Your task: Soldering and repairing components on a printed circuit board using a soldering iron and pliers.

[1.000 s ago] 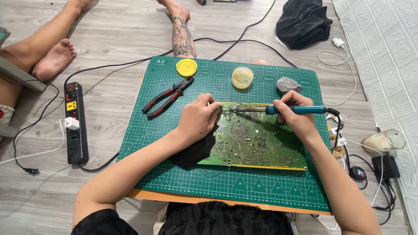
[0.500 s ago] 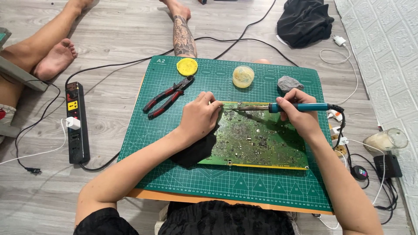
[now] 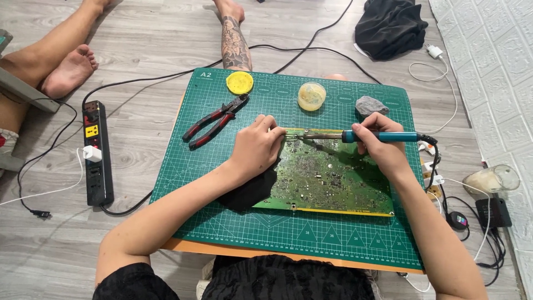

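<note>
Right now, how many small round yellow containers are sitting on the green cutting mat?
2. A flat bright yellow tin lies at the mat's far edge above the red-handled pliers; a paler translucent pot stands to its right, beside the grey stone.

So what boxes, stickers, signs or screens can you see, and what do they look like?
No screens or signs; a few small containers and one label.
Yellow tin lid: round, flat, on the green cutting mat at its far edge.
Small tub: round, pale yellow, see-through, on the mat's far edge, right of the lid.
Sticker: yellow square on the black power strip, on the floor left of the mat.
</note>
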